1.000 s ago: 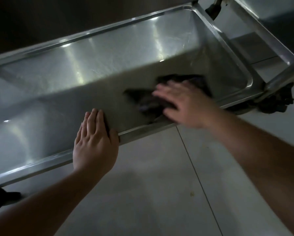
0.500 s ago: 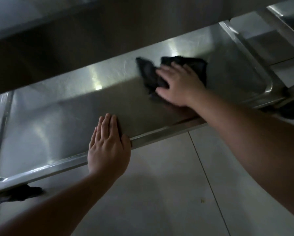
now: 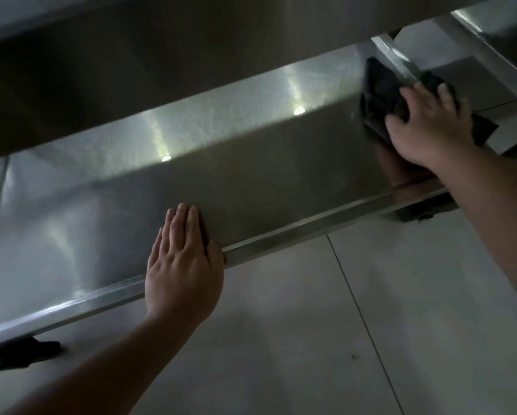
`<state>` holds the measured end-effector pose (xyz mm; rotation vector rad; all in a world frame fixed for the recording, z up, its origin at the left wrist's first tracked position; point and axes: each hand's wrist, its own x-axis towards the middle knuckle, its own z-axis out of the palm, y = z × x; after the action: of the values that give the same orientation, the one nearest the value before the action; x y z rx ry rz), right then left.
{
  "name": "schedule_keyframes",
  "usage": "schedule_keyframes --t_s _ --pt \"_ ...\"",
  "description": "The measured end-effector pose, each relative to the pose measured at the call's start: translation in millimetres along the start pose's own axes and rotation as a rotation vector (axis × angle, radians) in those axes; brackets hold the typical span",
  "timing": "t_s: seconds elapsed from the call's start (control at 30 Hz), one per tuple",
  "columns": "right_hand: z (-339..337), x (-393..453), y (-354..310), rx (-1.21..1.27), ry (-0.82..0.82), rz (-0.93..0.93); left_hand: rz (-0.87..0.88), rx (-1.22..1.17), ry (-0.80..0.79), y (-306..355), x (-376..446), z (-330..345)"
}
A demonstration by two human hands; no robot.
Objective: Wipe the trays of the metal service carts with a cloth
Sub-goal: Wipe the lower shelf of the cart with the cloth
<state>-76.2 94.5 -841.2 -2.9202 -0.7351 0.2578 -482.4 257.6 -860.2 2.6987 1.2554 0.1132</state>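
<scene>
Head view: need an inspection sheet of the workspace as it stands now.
Surface: lower steel tray of the cart, scratched, glare spots, partly shaded by the shelf above.
Job's things: dark cloth bunched at the tray's far right end, partly over the rim.
Clutter: nothing seen.
Grips: right hand presses the cloth, fingers spread; left hand flat on the near rim, bracing.
Cables: nothing seen.
Surroundings: pale tiled floor; black caster at lower left; second cart at upper right.

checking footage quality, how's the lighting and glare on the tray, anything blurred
Head view: dim overall; bright glare streaks cross the far half of the tray, a broad shadow covers its near half. The cloth under the right hand is slightly smeared; the left hand is sharp.
</scene>
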Motion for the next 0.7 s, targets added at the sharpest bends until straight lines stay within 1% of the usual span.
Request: schedule_keyframes --t_s 0.07,0.1,0.17,0.27,0.33,0.37,0.43,0.5,0.53,0.57,0.63,0.7 --pt "4.5 25.3 -35.8 0.027 -0.004 0.063 0.008 0.009 -0.004 0.0 0.6 0.1" --pt "5.6 34.3 -57.5 0.044 -0.021 0.064 0.011 0.012 -0.002 -0.1 1.0 0.3" --pt "8.0 41.3 -103.3 0.065 -0.06 -0.008 0.01 0.014 -0.001 -0.1 0.8 1.3" --pt "19.8 14.0 -168.3 0.028 -0.073 -0.279 0.005 0.018 -0.002 0.3 0.0 2.5" --pt "30.5 -23.6 -192.5 0.01 -0.077 -0.485 0.001 0.015 0.011 0.0 0.1 2.1" --pt "33.1 -42.8 -193.3 0.003 -0.102 -0.581 -0.001 0.014 0.015 0.1 -0.2 1.7" --pt "34.7 -70.8 -169.9 -0.002 -0.147 -0.736 -0.001 0.009 0.014 1.3 0.0 2.1" --pt "34.5 -84.1 -126.6 -0.012 -0.14 -0.813 -0.003 -0.001 0.011 1.0 0.3 2.4" --pt "32.2 -85.4 -102.4 -0.025 -0.118 -0.798 -0.001 -0.003 0.01 0.6 0.5 2.9" --pt "28.2 -82.7 -79.3 -0.031 -0.099 -0.743 0.002 -0.001 0.01 -0.2 0.6 3.1" --pt "17.4 -66.5 -39.8 -0.02 -0.08 -0.558 0.011 0.005 0.004 -1.8 0.2 3.5" --pt "6.5 -41.3 -15.6 0.004 -0.052 -0.333 0.015 0.007 -0.001 -2.5 -0.5 3.7"
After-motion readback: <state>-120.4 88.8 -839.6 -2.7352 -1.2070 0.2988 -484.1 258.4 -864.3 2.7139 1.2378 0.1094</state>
